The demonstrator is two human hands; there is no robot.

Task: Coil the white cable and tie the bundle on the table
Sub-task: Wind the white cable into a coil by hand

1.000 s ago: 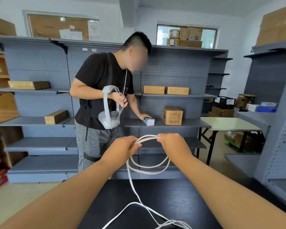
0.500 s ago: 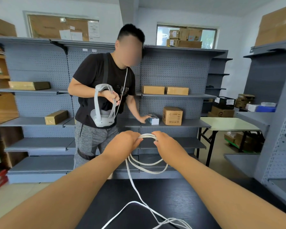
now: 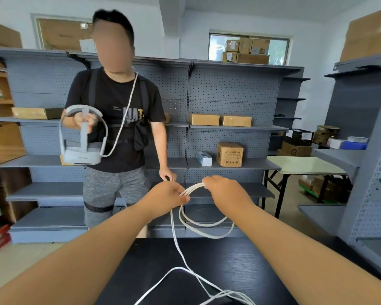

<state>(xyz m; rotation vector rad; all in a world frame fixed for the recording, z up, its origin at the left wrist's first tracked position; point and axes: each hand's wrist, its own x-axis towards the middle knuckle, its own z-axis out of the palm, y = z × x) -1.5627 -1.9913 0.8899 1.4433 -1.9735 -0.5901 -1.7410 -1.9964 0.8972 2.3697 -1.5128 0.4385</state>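
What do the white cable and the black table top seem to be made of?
The white cable: probably a soft plastic or rubber jacket, smooth and matte; it hangs in limp loops. The table: wood or wood-look laminate, black with a slight sheen; fine grain lines show on its top.

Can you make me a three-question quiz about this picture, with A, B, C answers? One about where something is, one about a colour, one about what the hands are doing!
1. Where are the loops of cable? A. on the floor B. held up in the air C. in a drawer
2. What colour is the table? A. black B. red C. yellow
3. What are the left hand and right hand doing? A. lying flat, empty B. both holding the cable C. clapping
Answers: 1 B, the loops hang from the hands. 2 A, its top is black. 3 B, each hand grips the strands.
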